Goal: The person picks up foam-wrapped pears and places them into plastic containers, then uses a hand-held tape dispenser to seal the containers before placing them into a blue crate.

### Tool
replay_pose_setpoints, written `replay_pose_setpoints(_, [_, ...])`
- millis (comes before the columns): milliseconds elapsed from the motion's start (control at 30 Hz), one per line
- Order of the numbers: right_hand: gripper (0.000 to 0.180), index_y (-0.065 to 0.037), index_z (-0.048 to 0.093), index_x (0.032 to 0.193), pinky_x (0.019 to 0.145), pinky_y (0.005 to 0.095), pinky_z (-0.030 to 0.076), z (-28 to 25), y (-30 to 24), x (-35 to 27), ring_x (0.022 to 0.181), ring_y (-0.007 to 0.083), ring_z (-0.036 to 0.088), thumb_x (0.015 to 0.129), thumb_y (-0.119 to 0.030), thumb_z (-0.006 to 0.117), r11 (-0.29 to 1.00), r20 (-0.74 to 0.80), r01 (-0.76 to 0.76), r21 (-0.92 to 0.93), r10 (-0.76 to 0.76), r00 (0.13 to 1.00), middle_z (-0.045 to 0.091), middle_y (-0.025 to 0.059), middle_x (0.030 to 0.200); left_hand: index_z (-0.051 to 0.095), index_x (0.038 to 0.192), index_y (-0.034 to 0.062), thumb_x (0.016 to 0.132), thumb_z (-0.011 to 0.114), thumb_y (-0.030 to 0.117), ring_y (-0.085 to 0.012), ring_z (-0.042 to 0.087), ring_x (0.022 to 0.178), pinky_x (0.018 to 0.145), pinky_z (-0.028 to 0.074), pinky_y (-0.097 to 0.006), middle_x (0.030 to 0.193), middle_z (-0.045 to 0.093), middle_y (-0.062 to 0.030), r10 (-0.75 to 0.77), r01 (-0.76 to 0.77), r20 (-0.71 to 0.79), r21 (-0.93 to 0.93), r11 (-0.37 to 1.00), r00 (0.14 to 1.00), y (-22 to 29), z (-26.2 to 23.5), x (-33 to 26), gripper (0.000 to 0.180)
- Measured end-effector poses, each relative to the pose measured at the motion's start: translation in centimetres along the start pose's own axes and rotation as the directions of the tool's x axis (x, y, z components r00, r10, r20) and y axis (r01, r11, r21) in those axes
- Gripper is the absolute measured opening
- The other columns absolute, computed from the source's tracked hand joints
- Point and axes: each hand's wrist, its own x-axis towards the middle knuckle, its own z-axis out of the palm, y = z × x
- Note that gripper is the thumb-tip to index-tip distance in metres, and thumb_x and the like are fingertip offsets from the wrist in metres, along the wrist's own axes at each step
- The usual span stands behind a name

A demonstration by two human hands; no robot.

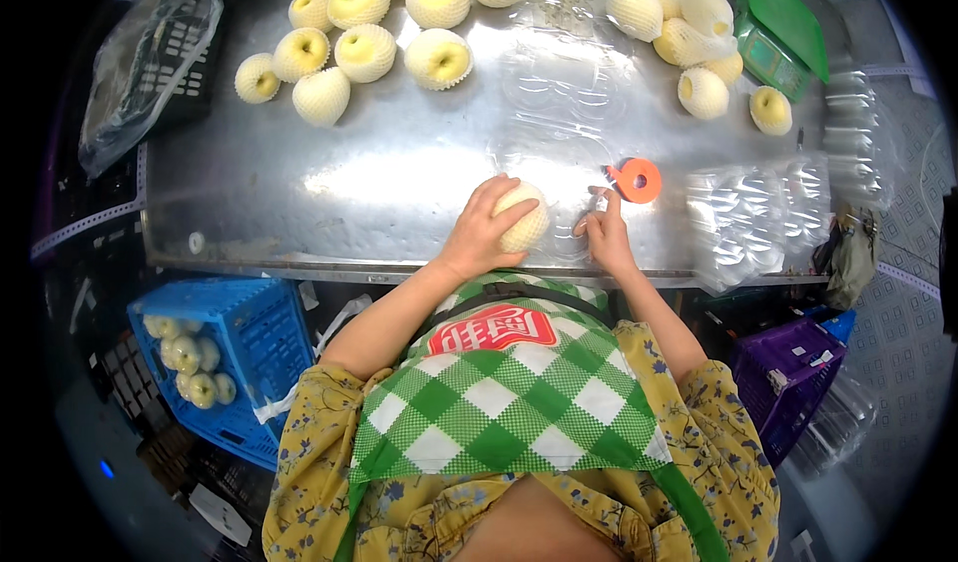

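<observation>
My left hand (481, 231) is curled around a pale yellow apple in a white foam net (523, 226), close to the table's front edge. That apple sits in or over a clear plastic container (568, 245), whose outline is hard to see against the shiny metal. At the container's right side is my right hand (607, 235), with its thumb and bent fingers closed at the rim. A small whitish patch shows by its index fingertip; I cannot tell what it is. Just beyond those fingertips lies an orange tape dispenser (639, 180).
Netted apples (363, 53) stand at the back left, more (687, 23) at the back right beside a green scale (782, 33). Clear containers (736, 218) are stacked at right. A blue crate (284, 332) with apples, a purple crate (788, 367) and a bagged dark crate (185, 73) flank the table.
</observation>
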Motion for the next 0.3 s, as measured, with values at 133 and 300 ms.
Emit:
replay_pose_setpoints(133, [0.029,0.002,0.041,0.118,0.067,0.0383,0.048,-1.9,-3.0,0.2,0.065,0.0297,0.063,0.090,-0.004,0.047,0.954,-0.003,-0.215,-0.207,0.220,0.976,0.063,0.0140,0.067,0.044,0.135,0.0173,0.055,0.085,0.028,-0.0369,0.035,0.130,0.105,0.033,-0.048,0.141,0.035,-0.0164,-0.066,0.059,0.085,0.086,0.995,0.994,1.2,-2.6,0.5,0.090])
replay_pose_setpoints(300, [0.019,-0.004,0.057,0.102,0.078,0.0418,0.045,-4.2,-2.2,0.8,0.095,0.0385,0.058,0.087,-0.014,0.057,0.729,-0.318,0.176,-0.662,-0.486,0.814,0.059,0.0234,0.104,0.037,0.141,0.0188,0.058,0.083,0.040,-0.0342,0.022,0.138,0.110,0.019,-0.057,0.148,0.027,-0.0130,-0.241,0.225,-0.048,-0.223,0.949,0.969,-0.7,-3.5,-1.8,0.097])
